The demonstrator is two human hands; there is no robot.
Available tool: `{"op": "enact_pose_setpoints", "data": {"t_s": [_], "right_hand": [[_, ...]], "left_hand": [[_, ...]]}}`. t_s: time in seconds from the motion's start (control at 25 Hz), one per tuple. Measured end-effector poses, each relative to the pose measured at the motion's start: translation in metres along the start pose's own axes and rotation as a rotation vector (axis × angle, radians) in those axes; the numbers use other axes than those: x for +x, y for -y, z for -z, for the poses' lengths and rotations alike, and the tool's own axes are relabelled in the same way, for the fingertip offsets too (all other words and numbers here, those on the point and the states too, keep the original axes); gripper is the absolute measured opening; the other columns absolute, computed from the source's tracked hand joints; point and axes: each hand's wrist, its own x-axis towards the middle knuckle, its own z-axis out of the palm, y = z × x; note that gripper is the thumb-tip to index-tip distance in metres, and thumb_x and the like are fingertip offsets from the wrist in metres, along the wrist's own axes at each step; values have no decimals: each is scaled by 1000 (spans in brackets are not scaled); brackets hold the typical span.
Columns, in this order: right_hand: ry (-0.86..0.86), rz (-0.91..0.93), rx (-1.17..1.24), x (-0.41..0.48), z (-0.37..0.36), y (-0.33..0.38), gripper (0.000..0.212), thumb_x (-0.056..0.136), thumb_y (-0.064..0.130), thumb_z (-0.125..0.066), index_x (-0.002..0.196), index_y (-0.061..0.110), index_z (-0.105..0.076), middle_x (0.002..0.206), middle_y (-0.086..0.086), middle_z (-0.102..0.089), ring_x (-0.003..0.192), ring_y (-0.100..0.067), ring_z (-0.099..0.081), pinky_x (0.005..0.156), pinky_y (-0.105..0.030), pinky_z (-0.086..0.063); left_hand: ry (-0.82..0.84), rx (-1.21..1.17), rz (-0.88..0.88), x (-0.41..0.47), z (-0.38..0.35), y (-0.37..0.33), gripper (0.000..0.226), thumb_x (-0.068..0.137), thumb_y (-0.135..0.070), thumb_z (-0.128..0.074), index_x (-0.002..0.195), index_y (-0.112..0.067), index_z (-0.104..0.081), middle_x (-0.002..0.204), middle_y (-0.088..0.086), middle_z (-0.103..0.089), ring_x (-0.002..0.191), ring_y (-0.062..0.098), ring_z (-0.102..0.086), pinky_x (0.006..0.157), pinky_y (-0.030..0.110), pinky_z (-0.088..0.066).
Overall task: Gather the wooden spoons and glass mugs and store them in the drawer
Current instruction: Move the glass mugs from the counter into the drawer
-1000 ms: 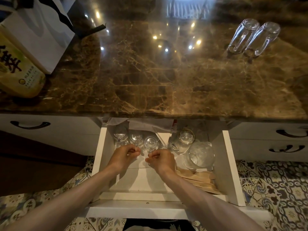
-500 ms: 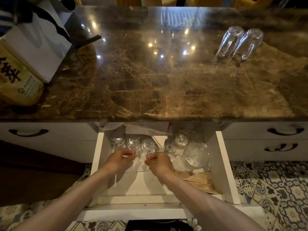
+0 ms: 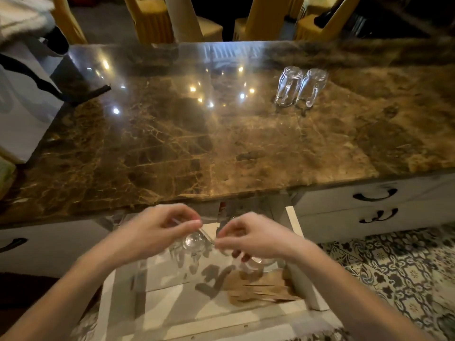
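Two glass mugs point(image 3: 288, 86) point(image 3: 311, 87) lie on their sides, touching, at the back right of the brown marble counter point(image 3: 197, 148). Below the counter's front edge the white drawer point(image 3: 298, 274) stands pulled out. Inside it I see a glass mug point(image 3: 194, 241) between my hands, more glass partly hidden under my right hand, and wooden spoons point(image 3: 261, 289) lying flat at the right. My left hand point(image 3: 157, 232) and my right hand point(image 3: 253, 237) hover above the drawer near the counter edge, blurred, with fingers loosely curled and nothing in them.
A white paper bag point(image 3: 22, 107) with black straps stands on the counter's left end. Yellow chairs point(image 3: 152, 23) stand beyond the far edge. Closed white drawers with dark handles point(image 3: 374, 194) sit to the right, above a patterned tile floor point(image 3: 394, 267).
Both hands have risen out of the drawer, away from the mugs there, and now hover empty by the counter edge. My head has tilted up, so the far edge and the chairs show.
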Motion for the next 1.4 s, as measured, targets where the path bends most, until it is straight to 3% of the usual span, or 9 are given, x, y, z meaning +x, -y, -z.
{"op": "enact_pose_setpoints", "data": {"t_s": [0.2, 0.44, 0.6, 0.72, 0.8, 1.0, 1.16, 1.32, 1.4], "right_hand": [[-714, 207, 425, -4, 111, 9, 12, 85, 17, -66, 95, 11, -68, 76, 1, -70, 44, 1, -52, 42, -13, -44], [-1084, 195, 563, 26, 190, 1, 15, 87, 19, -64, 100, 12, -65, 79, 2, -66, 55, -7, -57, 50, -18, -50], [-1188, 188, 590, 57, 214, -9, 26, 85, 18, -66, 108, 7, -63, 92, -4, -65, 69, -11, -61, 56, -17, -52], [-1273, 162, 599, 82, 225, -19, 31, 84, 20, -68, 112, 9, -60, 111, -8, -64, 97, -22, -64, 82, -36, -56], [-1313, 138, 605, 94, 230, -25, 32, 83, 21, -68, 113, 10, -59, 114, -8, -64, 102, -25, -63, 90, -43, -52], [-1309, 113, 647, 113, 244, -35, 24, 85, 20, -65, 105, 7, -64, 96, -10, -68, 78, -20, -63, 80, -43, -57], [-1267, 86, 602, 121, 248, -36, 23, 88, 27, -62, 104, 11, -66, 76, 6, -65, 60, -6, -59, 57, -22, -53], [-1252, 117, 556, 123, 250, -34, 19, 89, 22, -61, 104, 13, -67, 90, -2, -69, 67, -10, -60, 53, -19, -51], [-1250, 97, 562, 122, 252, -33, 20, 88, 20, -63, 104, 12, -68, 93, -3, -70, 74, -11, -63, 51, -15, -50]], "left_hand": [[-299, -425, -301, 91, 32, -65, 19, 82, -39, -61, 98, -32, -66, 94, -3, -71, 79, 4, -67, 71, 24, -55], [-473, -575, -307, 211, 39, -121, 20, 92, -22, -58, 109, -12, -59, 92, 1, -64, 66, 8, -62, 57, 17, -54], [-473, -596, -290, 261, 25, -136, 26, 91, -22, -59, 114, -10, -58, 104, 8, -64, 77, 16, -64, 67, 28, -56], [-459, -499, -307, 289, 16, -137, 29, 89, -25, -61, 116, -14, -58, 113, 6, -64, 98, 26, -65, 86, 44, -54], [-453, -441, -320, 301, 13, -138, 31, 89, -29, -61, 117, -16, -58, 108, -1, -63, 99, 22, -65, 89, 45, -53], [-407, -437, -341, 325, 7, -142, 31, 88, -26, -62, 117, -14, -60, 102, -1, -65, 88, 21, -67, 82, 43, -57], [-378, -443, -304, 336, 7, -140, 31, 89, -28, -62, 116, -12, -60, 107, 8, -68, 97, 28, -66, 84, 43, -55], [-361, -335, -371, 337, 10, -144, 27, 90, -27, -59, 115, -17, -61, 103, 0, -67, 84, 7, -64, 69, 19, -54], [-361, -314, -397, 335, 10, -149, 24, 90, -24, -60, 112, -17, -63, 100, -1, -67, 85, 7, -63, 70, 19, -55]]}}
